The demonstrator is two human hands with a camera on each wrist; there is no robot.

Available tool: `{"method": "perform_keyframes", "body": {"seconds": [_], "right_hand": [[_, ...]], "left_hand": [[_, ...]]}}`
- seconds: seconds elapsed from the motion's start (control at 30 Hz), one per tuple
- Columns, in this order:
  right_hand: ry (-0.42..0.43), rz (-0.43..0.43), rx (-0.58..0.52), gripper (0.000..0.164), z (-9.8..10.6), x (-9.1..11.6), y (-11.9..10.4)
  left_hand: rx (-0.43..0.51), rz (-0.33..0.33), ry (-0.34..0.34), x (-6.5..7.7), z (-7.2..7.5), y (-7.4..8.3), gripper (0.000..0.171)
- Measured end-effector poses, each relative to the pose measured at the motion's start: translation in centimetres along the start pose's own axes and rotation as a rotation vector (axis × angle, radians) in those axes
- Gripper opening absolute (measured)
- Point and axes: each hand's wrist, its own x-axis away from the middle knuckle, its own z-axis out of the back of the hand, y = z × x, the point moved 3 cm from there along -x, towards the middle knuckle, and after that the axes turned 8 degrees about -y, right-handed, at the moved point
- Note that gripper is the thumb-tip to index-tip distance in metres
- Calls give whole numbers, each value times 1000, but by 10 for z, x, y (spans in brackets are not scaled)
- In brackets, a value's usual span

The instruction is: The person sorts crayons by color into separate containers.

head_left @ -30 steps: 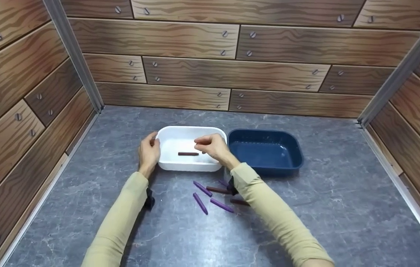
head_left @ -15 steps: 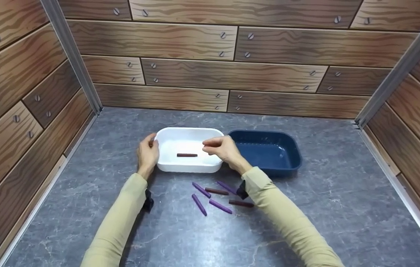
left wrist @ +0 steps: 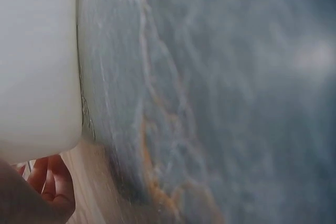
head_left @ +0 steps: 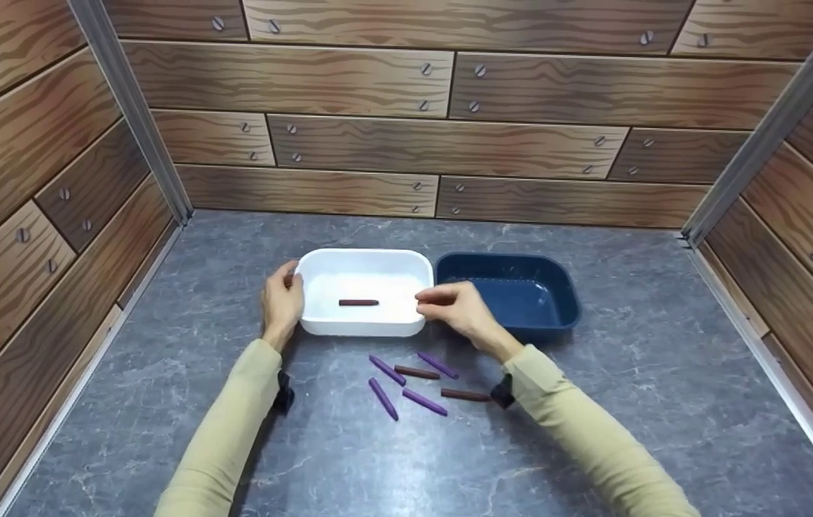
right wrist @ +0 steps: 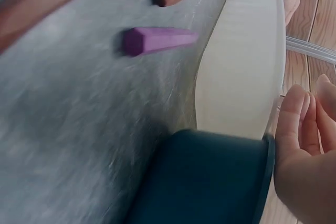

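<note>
A white rectangular tub (head_left: 363,328) stands on the table, and one brown crayon (head_left: 358,303) lies inside it. My left hand (head_left: 282,301) holds the tub's left end; in the left wrist view its fingers (left wrist: 52,182) curl in by the tub's corner. Over the tub's right rim is my right hand (head_left: 460,312), fingers loosely bent and nothing visible between the fingertips. The right wrist view shows it above the rims where the two tubs meet. Directly right of the white tub is a dark blue tub (head_left: 536,332), partly covered by that hand.
In front of the tubs lie several loose crayons: purple ones, such as a purple crayon (head_left: 424,402), and two brown ones, one a brown crayon (head_left: 465,395) near the right wrist. Wood-patterned walls (head_left: 349,147) enclose the grey marbled table (head_left: 349,467) at the back and sides.
My right hand has moved right, from over the inside of the white tub to its right rim. The left hand stays at the tub's left end. Crayons that the right arm covered now show.
</note>
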Motion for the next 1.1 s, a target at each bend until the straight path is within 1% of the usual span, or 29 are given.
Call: {"method": "perform_keyframes", "body": {"seconds": [0.1, 0.27, 0.43, 0.5, 0.6, 0.67, 0.8, 1.0, 1.1], "right_hand": [[-14, 8, -31, 34, 4, 12, 2], [-29, 7, -27, 38, 13, 32, 8], [-26, -13, -13, 36, 26, 47, 16], [-26, -13, -19, 35, 31, 52, 18], [-35, -5, -22, 35, 36, 58, 21], [-41, -4, -12, 36, 38, 62, 22], [-45, -26, 48, 38, 41, 71, 22], [-76, -50, 122, 35, 45, 81, 28], [-117, -67, 102, 35, 46, 83, 34]], "left_hand": [[-9, 2, 10, 1, 2, -3, 37], [-16, -5, 18, 3, 5, -7, 37], [-25, 12, 2, 5, 2, -8, 38], [-22, 20, -6, 6, 0, -8, 39], [-16, 15, -6, 6, -1, -7, 38], [-16, 10, -3, 5, -2, -6, 38], [-24, -3, -1, 3, -2, -3, 38], [-29, -2, 5, 0, -1, -2, 38], [-30, 10, -6, 0, -1, -1, 38]]}}
